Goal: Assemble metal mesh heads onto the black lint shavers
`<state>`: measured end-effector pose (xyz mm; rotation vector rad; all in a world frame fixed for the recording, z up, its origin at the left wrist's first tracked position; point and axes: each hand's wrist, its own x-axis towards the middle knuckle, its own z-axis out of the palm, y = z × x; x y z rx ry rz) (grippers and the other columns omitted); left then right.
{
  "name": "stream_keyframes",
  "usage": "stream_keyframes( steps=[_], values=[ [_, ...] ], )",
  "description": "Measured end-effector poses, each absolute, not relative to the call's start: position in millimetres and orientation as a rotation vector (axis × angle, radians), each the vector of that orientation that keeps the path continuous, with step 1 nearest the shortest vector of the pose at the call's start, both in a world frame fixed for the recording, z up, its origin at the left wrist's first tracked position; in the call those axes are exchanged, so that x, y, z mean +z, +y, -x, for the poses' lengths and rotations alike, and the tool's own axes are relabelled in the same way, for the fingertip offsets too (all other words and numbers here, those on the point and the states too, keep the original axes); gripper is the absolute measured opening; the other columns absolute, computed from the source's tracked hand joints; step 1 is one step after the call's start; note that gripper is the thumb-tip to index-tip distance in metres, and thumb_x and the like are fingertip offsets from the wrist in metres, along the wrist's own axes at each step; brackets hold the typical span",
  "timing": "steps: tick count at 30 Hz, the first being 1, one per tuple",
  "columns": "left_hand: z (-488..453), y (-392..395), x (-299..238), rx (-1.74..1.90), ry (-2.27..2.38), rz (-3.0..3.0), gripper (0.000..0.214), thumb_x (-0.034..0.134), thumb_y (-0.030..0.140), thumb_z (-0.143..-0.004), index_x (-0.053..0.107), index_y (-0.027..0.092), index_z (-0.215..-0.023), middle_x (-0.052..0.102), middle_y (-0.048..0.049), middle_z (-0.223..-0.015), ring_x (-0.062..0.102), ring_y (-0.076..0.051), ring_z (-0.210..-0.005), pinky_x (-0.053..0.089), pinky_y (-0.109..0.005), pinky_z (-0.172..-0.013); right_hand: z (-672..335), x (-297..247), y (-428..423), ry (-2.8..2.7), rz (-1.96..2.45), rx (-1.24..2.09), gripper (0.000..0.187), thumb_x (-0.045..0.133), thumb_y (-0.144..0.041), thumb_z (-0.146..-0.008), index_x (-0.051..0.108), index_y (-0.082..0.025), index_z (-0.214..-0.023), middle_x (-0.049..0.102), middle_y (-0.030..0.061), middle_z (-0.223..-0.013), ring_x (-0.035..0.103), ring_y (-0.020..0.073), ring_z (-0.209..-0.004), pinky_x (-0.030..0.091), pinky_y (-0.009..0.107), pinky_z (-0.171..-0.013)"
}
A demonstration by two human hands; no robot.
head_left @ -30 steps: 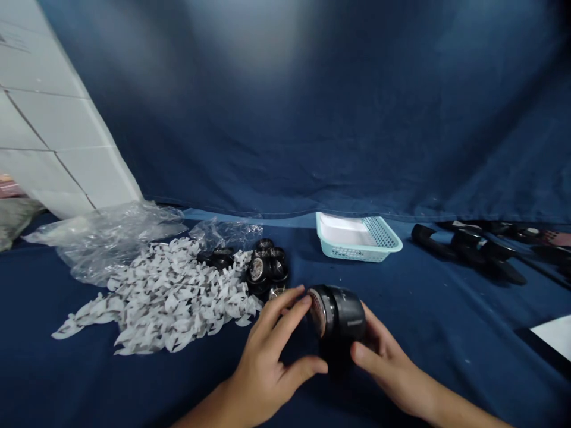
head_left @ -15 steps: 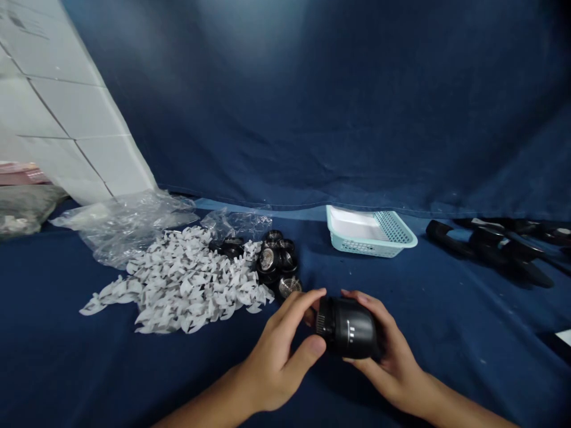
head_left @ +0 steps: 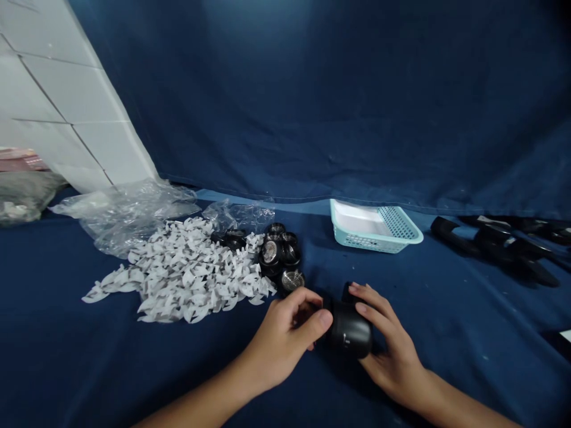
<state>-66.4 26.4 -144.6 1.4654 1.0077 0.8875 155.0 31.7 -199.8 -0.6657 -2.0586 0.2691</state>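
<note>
A rounded black fabric shaver (head_left: 350, 333) with small pale marks on its body is held between my hands above the blue cloth. My left hand (head_left: 289, 333) closes on its left end, thumb in front and fingers curled behind. My right hand (head_left: 392, 345) grips the other end, fingers over the top and thumb underneath. Just beyond my left hand lies a cluster of round black shaver heads (head_left: 270, 252) with perforated metal faces. Left of them spreads a heap of small curved white pieces (head_left: 191, 276).
Clear plastic bags (head_left: 129, 214) lie behind the white heap. A light-blue basket (head_left: 379, 242) with something white inside stands at the back. Several black handled parts (head_left: 504, 246) lie at the right. A dark blue curtain (head_left: 312, 107) hangs behind.
The shaver has turned in my hands, so its marks now sit lower and its ridged left end is covered. My left fingers have closed around that end; my right fingers have shifted over the top.
</note>
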Motion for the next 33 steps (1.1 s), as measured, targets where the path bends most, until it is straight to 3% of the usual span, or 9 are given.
stream_keyframes(
  steps=[3,6,9,11,13,17,21,30,33],
  values=[
    [67.6,27.1,-149.3,0.887,0.985,-1.45,0.041,0.051,0.055,-0.09,0.057,0.017,-0.105,0.052,0.0035,-0.067,0.052,-0.01,-0.057,0.046,-0.024,-0.056,-154.7,-199.0,30.2,-2.081,0.706,0.297,0.073,0.058,-0.004,-0.083,0.031,-0.027,-0.147,0.039,0.0128,-0.143,0.041,0.0345,-0.132,0.029,0.063,-0.111],
    [70.2,26.5,-152.8,0.936,0.905,-1.525,0.05,0.047,0.058,-0.092,0.051,0.022,-0.127,0.053,0.0017,-0.074,0.055,-0.012,-0.062,0.05,-0.027,-0.059,-154.5,-198.8,28.1,-2.054,0.776,0.35,0.074,0.063,-0.011,-0.084,0.029,-0.029,-0.147,0.04,0.0117,-0.143,0.041,0.0342,-0.132,0.03,0.06,-0.111],
    [71.4,25.2,-152.9,0.953,0.798,-1.677,0.063,0.054,0.056,-0.088,0.039,0.028,-0.142,0.061,-0.0082,-0.104,0.062,-0.018,-0.084,0.055,-0.034,-0.075,-155.5,-199.7,26.4,-1.998,0.831,0.416,0.075,0.066,-0.016,-0.085,0.027,-0.028,-0.148,0.042,0.0121,-0.142,0.043,0.0337,-0.13,0.031,0.058,-0.112],
    [71.4,24.1,-151.5,1.005,0.784,-1.767,0.068,0.063,0.048,-0.086,0.035,0.031,-0.146,0.052,-0.0125,-0.13,0.06,-0.023,-0.103,0.054,-0.038,-0.087,-157.1,-200.7,25.8,-1.989,0.839,0.451,0.076,0.067,-0.02,-0.085,0.025,-0.027,-0.149,0.042,0.0118,-0.143,0.043,0.0333,-0.13,0.03,0.058,-0.113],
    [71.7,23.4,-149.5,1.074,0.812,-1.847,0.068,0.068,0.039,-0.085,0.036,0.033,-0.145,0.043,-0.011,-0.141,0.054,-0.025,-0.117,0.052,-0.039,-0.094,-159.2,-201.6,25.4,-2.003,0.843,0.482,0.077,0.067,-0.022,-0.086,0.024,-0.027,-0.15,0.042,0.0109,-0.144,0.041,0.0325,-0.131,0.03,0.054,-0.114],
    [73.2,23.8,-146.6,1.145,0.801,-1.957,0.061,0.074,0.031,-0.08,0.05,0.035,-0.135,0.051,-0.0062,-0.137,0.049,-0.025,-0.125,0.05,-0.037,-0.099,-161.3,-201.9,24.5,-2.022,0.816,0.526,0.078,0.067,-0.024,-0.086,0.022,-0.026,-0.15,0.038,0.0097,-0.146,0.038,0.0298,-0.134,0.034,0.045,-0.114],
    [73.4,24.0,-147.7,1.201,0.781,-1.957,0.062,0.078,0.034,-0.076,0.054,0.034,-0.133,0.055,-0.0063,-0.131,0.056,-0.023,-0.115,0.052,-0.034,-0.093,-159.3,-200.5,24.4,-2.015,0.773,0.513,0.075,0.064,-0.019,-0.088,0.023,-0.024,-0.15,0.039,0.0112,-0.144,0.041,0.0289,-0.131,0.038,0.043,-0.111],
    [73.5,23.4,-147.1,1.155,0.796,-1.87,0.063,0.077,0.042,-0.074,0.056,0.03,-0.132,0.057,-0.0081,-0.123,0.06,-0.021,-0.099,0.053,-0.036,-0.088,-157.8,-199.4,29.6,-2.026,0.705,0.337,0.074,0.057,-0.007,-0.084,0.028,-0.029,-0.148,0.036,0.0119,-0.146,0.04,0.036,-0.132,0.042,0.057,-0.104],
    [72.3,23.1,-145.2,1.112,0.795,-1.804,0.06,0.073,0.046,-0.077,0.058,0.026,-0.131,0.059,-0.0088,-0.114,0.06,-0.019,-0.089,0.055,-0.033,-0.079,-157.8,-199.5,30.9,-2.045,0.681,0.249,0.075,0.053,-0.003,-0.082,0.03,-0.034,-0.147,0.034,0.0096,-0.148,0.036,0.0381,-0.135,0.039,0.063,-0.103]
  ],
)
